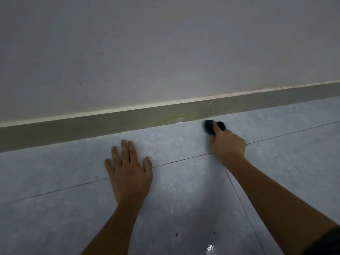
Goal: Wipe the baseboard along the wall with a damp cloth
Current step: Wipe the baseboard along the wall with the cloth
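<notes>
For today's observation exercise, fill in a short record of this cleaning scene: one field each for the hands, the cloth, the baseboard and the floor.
left hand: flat on the floor, fingers spread
right hand: closed around the cloth
cloth: dark, bunched, at the foot of the baseboard
baseboard: grey-green, pale yellowish marks just left of the cloth
floor: grey-blue tiles, thin dark joints

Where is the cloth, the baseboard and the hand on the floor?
cloth [209, 127], head view, dark bunched middle.
baseboard [92, 127], head view, flat front face.
left hand [129, 173], head view, back of hand.
</notes>
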The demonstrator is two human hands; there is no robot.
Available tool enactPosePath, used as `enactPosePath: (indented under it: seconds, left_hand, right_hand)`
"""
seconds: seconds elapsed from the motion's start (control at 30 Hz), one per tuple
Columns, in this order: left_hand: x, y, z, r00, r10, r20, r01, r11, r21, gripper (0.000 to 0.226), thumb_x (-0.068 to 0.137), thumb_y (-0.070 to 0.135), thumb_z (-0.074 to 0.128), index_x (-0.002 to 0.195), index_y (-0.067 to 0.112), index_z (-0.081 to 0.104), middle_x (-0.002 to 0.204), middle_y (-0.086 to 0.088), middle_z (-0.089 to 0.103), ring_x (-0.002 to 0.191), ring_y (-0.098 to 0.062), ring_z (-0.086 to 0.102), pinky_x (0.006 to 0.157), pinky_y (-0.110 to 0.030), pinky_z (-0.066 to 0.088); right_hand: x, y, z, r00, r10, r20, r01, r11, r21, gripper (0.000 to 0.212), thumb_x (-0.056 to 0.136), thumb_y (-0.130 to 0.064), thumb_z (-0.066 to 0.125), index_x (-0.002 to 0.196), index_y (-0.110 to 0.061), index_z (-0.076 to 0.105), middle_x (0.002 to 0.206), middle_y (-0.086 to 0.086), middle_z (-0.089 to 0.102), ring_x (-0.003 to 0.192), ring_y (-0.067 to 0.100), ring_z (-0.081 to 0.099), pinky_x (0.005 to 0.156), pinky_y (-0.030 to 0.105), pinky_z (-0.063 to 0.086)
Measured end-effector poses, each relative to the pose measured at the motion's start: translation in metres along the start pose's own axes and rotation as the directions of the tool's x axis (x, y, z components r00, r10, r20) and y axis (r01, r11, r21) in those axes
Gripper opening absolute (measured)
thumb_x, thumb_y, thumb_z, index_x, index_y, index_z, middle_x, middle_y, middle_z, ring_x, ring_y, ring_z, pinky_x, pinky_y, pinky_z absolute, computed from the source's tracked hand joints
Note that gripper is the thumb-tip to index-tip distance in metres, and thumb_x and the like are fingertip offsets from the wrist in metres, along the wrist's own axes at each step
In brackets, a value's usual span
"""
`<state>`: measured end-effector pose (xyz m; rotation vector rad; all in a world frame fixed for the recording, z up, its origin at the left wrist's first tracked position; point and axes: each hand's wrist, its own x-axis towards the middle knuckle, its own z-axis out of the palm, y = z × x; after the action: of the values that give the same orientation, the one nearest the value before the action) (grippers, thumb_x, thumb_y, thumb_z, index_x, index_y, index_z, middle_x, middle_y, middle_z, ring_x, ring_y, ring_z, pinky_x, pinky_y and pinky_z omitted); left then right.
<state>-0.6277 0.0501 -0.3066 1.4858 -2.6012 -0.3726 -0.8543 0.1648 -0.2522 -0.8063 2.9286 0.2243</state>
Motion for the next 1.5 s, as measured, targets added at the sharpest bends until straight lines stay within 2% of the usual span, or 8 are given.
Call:
enactPosePath:
  seconds: [0.13,0.3,0.4,0.53,0.63,0.73,0.93,1.5]
  left_hand:
    - [-0.001,-0.001,0.001,1.000,0.005,0.008,-0.005,1.000,-0.003,0.073,0.089,0.053,0.014,0.150,0.014,0.003,0.159,-0.007,0.003,0.145,-0.029,-0.004,0.116,-0.049,-0.002]
    - [0.002,0.001,-0.001,0.999,-0.019,0.045,0.018,1.000,0.015,0.075,0.087,0.055,0.011,0.150,0.015,0.005,0.159,-0.006,0.005,0.146,-0.029,-0.001,0.116,-0.050,0.003]
    - [0.001,0.001,-0.002,0.998,-0.034,0.048,0.033,0.999,0.033,0.077,0.085,0.056,0.012,0.150,0.013,0.013,0.158,-0.007,0.014,0.145,-0.031,0.008,0.115,-0.051,0.008]
    - [0.013,0.004,-0.008,0.996,-0.035,0.079,0.027,0.996,0.089,0.078,0.081,0.051,0.018,0.141,0.005,0.037,0.147,-0.018,0.038,0.134,-0.041,0.033,0.111,-0.055,0.021]
    - [0.027,0.006,-0.011,1.000,-0.023,0.019,0.022,0.998,0.055,0.066,0.077,0.044,0.031,0.120,0.000,0.055,0.125,-0.024,0.056,0.114,-0.045,0.049,0.101,-0.060,0.034]
    - [0.033,0.002,-0.010,0.999,-0.040,-0.009,0.040,0.999,0.005,0.062,0.083,0.045,0.036,0.131,0.006,0.045,0.139,-0.021,0.044,0.129,-0.039,0.038,0.110,-0.056,0.025]
    - [0.032,-0.003,-0.002,0.999,-0.027,0.021,0.027,1.000,0.002,0.085,0.079,0.061,0.007,0.148,0.013,0.017,0.158,-0.013,0.012,0.145,-0.029,0.009,0.117,-0.045,0.005]
    - [0.032,-0.020,-0.018,0.998,0.031,0.056,-0.031,0.999,0.009,0.084,0.078,0.070,0.013,0.145,0.022,0.030,0.154,-0.008,0.026,0.139,-0.029,0.026,0.111,-0.048,0.021]
  right_hand:
    - [0.007,-0.028,-0.003,0.994,0.102,0.025,-0.105,0.983,0.153,0.047,0.098,-0.026,0.036,0.144,-0.019,0.035,0.113,0.013,0.063,0.097,0.031,0.063,0.080,0.038,0.049]
    - [-0.031,-0.079,-0.003,0.980,-0.201,0.002,0.196,0.960,0.198,0.052,0.100,-0.033,0.033,0.150,-0.026,0.022,0.116,0.011,0.060,0.095,0.028,0.063,0.071,0.032,0.045]
    - [-0.032,-0.077,-0.007,0.999,0.048,0.001,-0.043,0.893,0.447,0.046,0.101,-0.036,0.034,0.145,-0.026,0.035,0.110,0.010,0.065,0.094,0.027,0.063,0.068,0.030,0.043]
    - [-0.005,-0.072,-0.024,0.843,0.456,0.286,-0.430,0.249,0.868,0.048,0.104,-0.032,0.029,0.148,-0.012,0.032,0.131,0.017,0.055,0.117,0.034,0.053,0.095,0.041,0.043]
    - [0.013,-0.103,-0.034,0.779,0.353,0.519,-0.450,-0.261,0.854,0.048,0.103,-0.028,0.031,0.148,-0.011,0.029,0.142,0.018,0.045,0.125,0.036,0.046,0.105,0.045,0.037]
    - [0.008,-0.141,-0.047,0.774,0.224,0.592,-0.444,-0.475,0.760,0.047,0.101,-0.028,0.035,0.143,-0.008,0.036,0.136,0.017,0.050,0.118,0.034,0.052,0.103,0.044,0.042]
    - [0.027,-0.124,-0.064,0.767,0.334,0.548,-0.267,-0.611,0.745,0.045,0.101,-0.027,0.033,0.143,-0.011,0.036,0.135,0.012,0.049,0.109,0.028,0.052,0.096,0.039,0.044]
    - [0.016,-0.125,-0.038,0.755,0.254,0.605,-0.439,-0.490,0.753,0.046,0.099,-0.026,0.036,0.142,-0.009,0.039,0.136,0.012,0.051,0.119,0.031,0.051,0.104,0.041,0.041]
